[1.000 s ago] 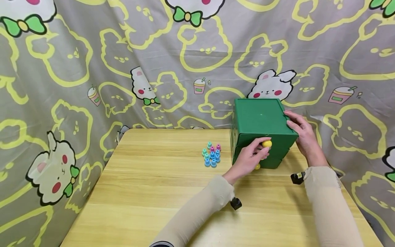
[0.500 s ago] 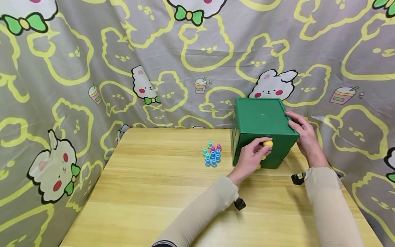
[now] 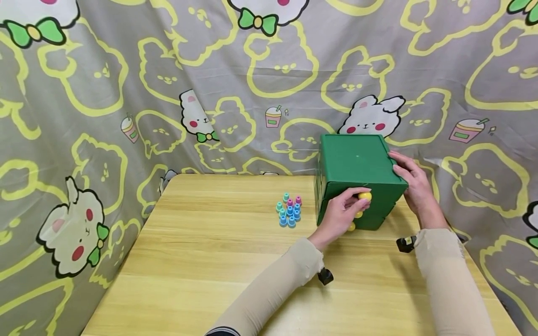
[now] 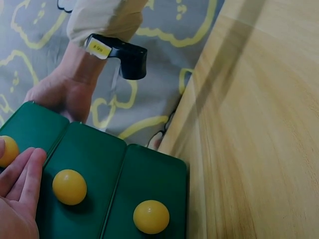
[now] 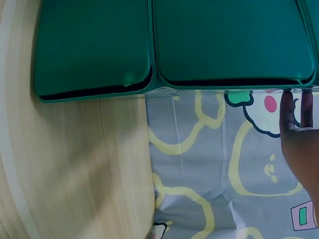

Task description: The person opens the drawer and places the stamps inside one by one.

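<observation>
Your left grip (image 3: 339,211) pinches the top yellow knob (image 3: 365,196), the green box (image 3: 357,158) just beyond. Your right grip (image 3: 415,185), fingers straight, touches the box's right side.

A yellow label with tiny dark marks
The yellow label (image 4: 98,48) is stuck on the black camera (image 4: 133,62) by the cuff of the right sleeve (image 4: 102,22), near the right edge of the desk (image 3: 189,256). Its marks are too small and blurry to read, so no words or numbers can be told.
</observation>
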Demonstrator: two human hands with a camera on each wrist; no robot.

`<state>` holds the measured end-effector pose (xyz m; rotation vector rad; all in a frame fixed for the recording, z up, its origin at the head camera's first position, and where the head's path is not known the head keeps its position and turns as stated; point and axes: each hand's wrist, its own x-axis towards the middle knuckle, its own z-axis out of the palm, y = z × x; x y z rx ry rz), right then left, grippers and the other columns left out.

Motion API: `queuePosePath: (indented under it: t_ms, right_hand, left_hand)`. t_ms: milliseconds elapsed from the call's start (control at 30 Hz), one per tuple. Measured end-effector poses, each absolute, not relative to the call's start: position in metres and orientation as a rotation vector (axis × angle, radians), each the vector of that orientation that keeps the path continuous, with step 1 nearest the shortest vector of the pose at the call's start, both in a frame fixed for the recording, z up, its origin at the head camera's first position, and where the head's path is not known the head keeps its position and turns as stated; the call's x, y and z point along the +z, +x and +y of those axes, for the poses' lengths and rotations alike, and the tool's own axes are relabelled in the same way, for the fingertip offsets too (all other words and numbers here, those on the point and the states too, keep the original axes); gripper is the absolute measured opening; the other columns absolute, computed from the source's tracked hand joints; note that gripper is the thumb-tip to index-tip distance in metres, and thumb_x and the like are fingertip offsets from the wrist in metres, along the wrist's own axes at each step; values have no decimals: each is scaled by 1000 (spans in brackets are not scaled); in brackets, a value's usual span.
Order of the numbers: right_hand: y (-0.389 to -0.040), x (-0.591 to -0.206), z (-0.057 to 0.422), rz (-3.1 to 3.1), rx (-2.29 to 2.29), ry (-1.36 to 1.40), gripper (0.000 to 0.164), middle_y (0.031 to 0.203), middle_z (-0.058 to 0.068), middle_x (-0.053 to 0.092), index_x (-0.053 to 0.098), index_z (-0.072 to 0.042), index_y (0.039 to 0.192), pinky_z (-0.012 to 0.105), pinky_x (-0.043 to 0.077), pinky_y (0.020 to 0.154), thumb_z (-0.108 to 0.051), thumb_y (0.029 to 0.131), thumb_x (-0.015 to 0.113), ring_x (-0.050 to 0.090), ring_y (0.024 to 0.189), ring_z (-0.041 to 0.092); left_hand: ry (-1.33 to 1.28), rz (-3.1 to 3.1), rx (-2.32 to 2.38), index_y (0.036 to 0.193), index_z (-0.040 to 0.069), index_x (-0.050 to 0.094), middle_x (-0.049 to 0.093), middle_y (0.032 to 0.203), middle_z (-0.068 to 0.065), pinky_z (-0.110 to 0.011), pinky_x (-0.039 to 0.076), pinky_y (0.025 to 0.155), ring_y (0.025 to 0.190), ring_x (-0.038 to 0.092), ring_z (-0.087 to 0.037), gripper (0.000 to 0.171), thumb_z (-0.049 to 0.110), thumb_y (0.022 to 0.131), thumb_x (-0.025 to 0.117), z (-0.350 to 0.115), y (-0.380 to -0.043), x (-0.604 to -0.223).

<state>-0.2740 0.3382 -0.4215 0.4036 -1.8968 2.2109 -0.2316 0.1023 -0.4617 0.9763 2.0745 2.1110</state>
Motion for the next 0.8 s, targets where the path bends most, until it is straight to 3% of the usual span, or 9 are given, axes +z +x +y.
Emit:
queuePosePath:
  t_ms: [800]
  right_hand:
    - [-273,-421,338,-1932,2185,387,47,162,-2,37,48,-5,154,10,48,97,-13,108,54,28,150,22]
  left_hand:
    - [943,2066,2137,137,21,64,75,116,-10,-22,59,90,101,72,0,31,25,106,59,103,-228,-463]
